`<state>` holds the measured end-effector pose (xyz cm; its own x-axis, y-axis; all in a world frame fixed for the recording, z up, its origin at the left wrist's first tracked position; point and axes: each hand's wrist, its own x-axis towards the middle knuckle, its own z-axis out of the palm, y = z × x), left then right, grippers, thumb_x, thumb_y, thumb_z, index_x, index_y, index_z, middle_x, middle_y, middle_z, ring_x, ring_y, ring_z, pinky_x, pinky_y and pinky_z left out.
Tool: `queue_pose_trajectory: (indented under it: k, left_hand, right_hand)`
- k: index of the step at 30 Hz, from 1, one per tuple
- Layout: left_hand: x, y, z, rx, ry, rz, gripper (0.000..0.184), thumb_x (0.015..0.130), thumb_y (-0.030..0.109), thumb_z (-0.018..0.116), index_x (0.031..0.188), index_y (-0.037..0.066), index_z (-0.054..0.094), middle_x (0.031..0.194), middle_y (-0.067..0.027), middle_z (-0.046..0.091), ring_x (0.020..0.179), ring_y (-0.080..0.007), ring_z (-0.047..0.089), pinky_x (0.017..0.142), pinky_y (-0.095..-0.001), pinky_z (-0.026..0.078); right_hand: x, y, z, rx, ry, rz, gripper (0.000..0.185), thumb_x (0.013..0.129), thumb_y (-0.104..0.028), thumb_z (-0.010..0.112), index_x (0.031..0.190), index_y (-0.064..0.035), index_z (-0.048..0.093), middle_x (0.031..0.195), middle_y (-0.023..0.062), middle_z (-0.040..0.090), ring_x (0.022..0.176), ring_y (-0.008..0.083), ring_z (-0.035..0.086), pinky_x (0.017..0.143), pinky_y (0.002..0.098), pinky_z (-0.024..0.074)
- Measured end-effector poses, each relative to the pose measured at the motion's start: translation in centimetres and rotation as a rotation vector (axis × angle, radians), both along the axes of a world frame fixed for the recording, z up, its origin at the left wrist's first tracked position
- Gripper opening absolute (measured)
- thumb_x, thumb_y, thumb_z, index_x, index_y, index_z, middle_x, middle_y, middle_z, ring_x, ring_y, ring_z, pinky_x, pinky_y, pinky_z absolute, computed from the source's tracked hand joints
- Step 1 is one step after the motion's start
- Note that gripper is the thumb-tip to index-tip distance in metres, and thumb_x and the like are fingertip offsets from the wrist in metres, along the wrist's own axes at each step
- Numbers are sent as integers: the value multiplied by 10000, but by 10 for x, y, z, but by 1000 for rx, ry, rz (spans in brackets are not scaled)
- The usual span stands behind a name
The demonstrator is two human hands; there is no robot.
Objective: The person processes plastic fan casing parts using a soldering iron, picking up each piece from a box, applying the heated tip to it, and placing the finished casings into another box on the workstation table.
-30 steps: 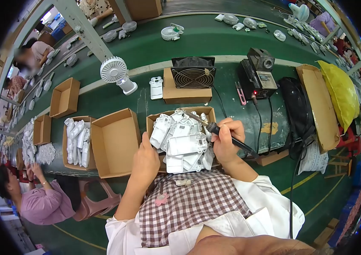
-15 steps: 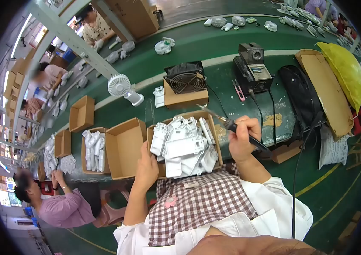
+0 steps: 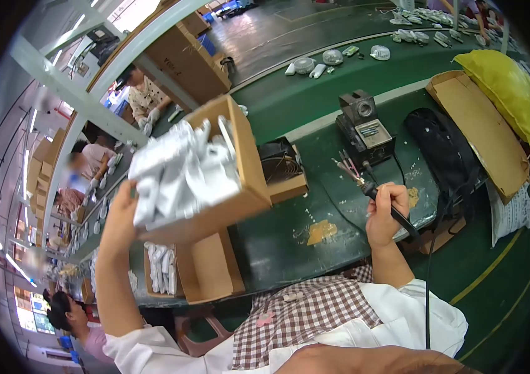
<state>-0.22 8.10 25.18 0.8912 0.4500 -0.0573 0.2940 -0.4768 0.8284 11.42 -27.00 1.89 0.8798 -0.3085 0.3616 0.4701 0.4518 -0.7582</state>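
With our left hand [image 3: 121, 215] we grip a cardboard box [image 3: 253, 163] by its lower left side, the thumb showing near the rim and the other fingers mostly hidden, so we cannot tell how they lie. The box is up in the air above the table [image 3: 277, 255], tilted so that its open side faces us, and it is heaped with white plastic parts [image 3: 184, 171], blurred in places. Our right hand [image 3: 386, 213] is closed around the dark handle of a soldering iron [image 3: 369, 189], well apart from the box. The iron slants up and to the left, and its metal end shows in front of the table near the soldering stand [image 3: 364, 134]; a pink-handled tool [image 3: 348, 163] shows there too, and we cannot tell whether the two touch. Beyond the raised box, a black fan [image 3: 277, 163] sits partly hidden at a smaller carton [image 3: 290, 187]. Below it, at the table's near edge, an open carton [image 3: 210, 268] stands beside another carton holding white pieces [image 3: 162, 268]. On our right we see a black bag [image 3: 442, 146], a flattened piece of cardboard [image 3: 486, 134] and a yellow sack [image 3: 501, 90]. A co-worker [image 3: 81, 321] sits at our lower left.
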Motion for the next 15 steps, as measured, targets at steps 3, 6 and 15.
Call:
queue_pose_trajectory:
  k: [3, 6, 15]
  left_hand:
    - [67, 13, 6, 249, -72, 21, 370, 818, 123, 574, 1158, -10, 514, 1004, -86, 598, 870, -149, 585, 755, -282, 468]
    - [140, 21, -6, 239, -12, 4, 302, 748, 22, 466, 1026, -18, 577, 869, -102, 623, 744, -180, 605, 642, -291, 495]
    - [351, 39, -152, 26, 52, 120, 380, 811, -6, 430, 1153, -138, 329, 971, -312, 558, 640, -411, 648, 415, -465, 556]
  right_hand:
    - [23, -10, 0, -35, 4, -85, 113, 893, -69, 520, 812, -48, 445, 699, 31, 487, 513, 52, 418, 472, 186, 354]
    - [41, -16, 7, -61, 69, -235, 136, 893, -74, 534, 788, -50, 452, 672, 17, 475, 501, 40, 403, 454, 182, 328]
    - [80, -25, -7, -169, 62, -297, 138, 897, -69, 537, 789, -49, 454, 654, 8, 455, 511, 46, 397, 470, 187, 320]
